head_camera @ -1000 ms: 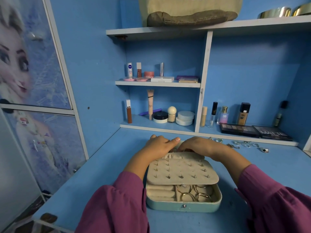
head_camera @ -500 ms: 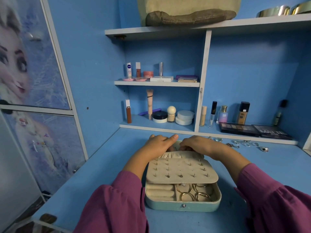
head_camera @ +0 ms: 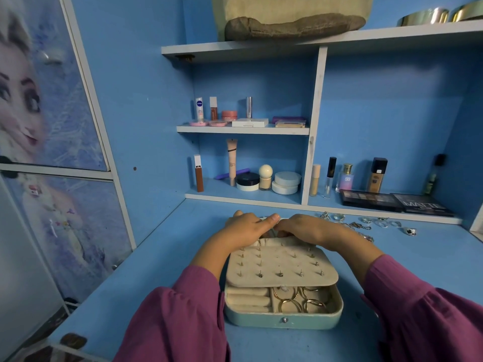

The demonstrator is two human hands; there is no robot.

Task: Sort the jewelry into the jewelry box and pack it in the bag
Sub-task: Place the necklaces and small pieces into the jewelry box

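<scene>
A pale green jewelry box (head_camera: pixel 283 318) sits open on the blue surface (head_camera: pixel 162 257), right in front of the person. A cream earring panel (head_camera: pixel 281 267) studded with small pins lies over the back half of the box, and gold rings (head_camera: pixel 298 300) rest in the front compartment. Both hands meet at the box's far edge, at 12 o'clock. The left hand (head_camera: pixel 247 227) and the right hand (head_camera: pixel 308 228) have fingers curled down behind the panel; they seem to grip its back fold, though the fingertips are hidden. Loose silver jewelry (head_camera: pixel 366 223) is scattered at 2 o'clock, well apart from the box. A canvas bag (head_camera: pixel 290 17) stands on the top shelf (head_camera: pixel 392 37).
</scene>
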